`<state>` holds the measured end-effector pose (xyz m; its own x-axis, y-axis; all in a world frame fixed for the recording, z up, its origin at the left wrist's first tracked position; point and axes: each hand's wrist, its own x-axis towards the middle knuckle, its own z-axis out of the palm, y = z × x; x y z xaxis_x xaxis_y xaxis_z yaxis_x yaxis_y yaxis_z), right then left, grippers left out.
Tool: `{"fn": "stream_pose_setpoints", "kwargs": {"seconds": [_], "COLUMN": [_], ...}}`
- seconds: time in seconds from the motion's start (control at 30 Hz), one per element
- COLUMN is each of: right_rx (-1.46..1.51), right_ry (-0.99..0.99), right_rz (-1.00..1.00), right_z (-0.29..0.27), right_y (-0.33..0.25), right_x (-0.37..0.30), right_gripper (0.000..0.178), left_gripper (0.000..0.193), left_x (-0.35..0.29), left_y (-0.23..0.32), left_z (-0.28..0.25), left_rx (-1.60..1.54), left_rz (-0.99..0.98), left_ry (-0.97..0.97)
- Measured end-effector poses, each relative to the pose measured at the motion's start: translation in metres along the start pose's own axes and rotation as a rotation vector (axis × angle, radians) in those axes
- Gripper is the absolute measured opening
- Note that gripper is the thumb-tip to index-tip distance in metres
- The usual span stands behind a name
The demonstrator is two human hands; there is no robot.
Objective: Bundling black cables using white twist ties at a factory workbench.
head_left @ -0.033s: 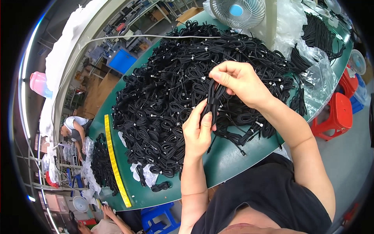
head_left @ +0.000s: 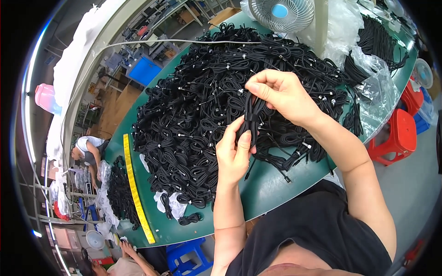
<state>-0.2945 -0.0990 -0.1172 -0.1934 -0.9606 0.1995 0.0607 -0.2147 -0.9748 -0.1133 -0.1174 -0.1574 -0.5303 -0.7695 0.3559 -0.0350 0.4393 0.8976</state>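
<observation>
Both my hands hold one coiled black cable [head_left: 252,126], bundled with a black strap round its middle. My left hand [head_left: 232,156] grips the lower end, thumb in front and fingers behind it. At the top, my right hand [head_left: 284,97] pinches the loops between thumb and fingers; the exact fingertip contact is partly hidden. Beyond and around my hands spreads a large heap of black cables [head_left: 184,115], many coiled, with small shiny metal plugs.
The green table [head_left: 271,193] carries a yellow strip [head_left: 137,188] at left, beside a smaller cable pile [head_left: 120,195]. A fan [head_left: 281,13] stands at the far side by a post. Clear plastic bags [head_left: 375,87] and red stools [head_left: 397,135] are right. Two other people sit left.
The strap on the cable bundle sits slightly higher. My right hand has shifted a little up and to the left, while my left hand stays nearly still.
</observation>
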Motion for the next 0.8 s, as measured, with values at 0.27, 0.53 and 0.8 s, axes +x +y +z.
{"fn": "stream_pose_setpoints", "kwargs": {"seconds": [0.27, 0.53, 0.8], "right_rx": [0.011, -1.561, -0.602], "right_ry": [-0.089, -0.021, 0.089], "right_rz": [-0.073, -0.409, 0.008], "right_z": [0.002, -0.004, -0.005], "right_y": [-0.003, 0.071, 0.036], "right_x": [0.013, 0.002, -0.005], "right_gripper": [0.025, 0.028, 0.035], "left_gripper": [0.032, 0.051, 0.022], "left_x": [0.011, 0.019, 0.019], "left_y": [-0.013, -0.041, -0.048], "left_z": [-0.026, -0.117, -0.085], "left_rx": [-0.684, -1.289, -1.015], "left_rz": [-0.053, 0.254, -0.131], "left_ry": [0.141, 0.664, 0.209]}}
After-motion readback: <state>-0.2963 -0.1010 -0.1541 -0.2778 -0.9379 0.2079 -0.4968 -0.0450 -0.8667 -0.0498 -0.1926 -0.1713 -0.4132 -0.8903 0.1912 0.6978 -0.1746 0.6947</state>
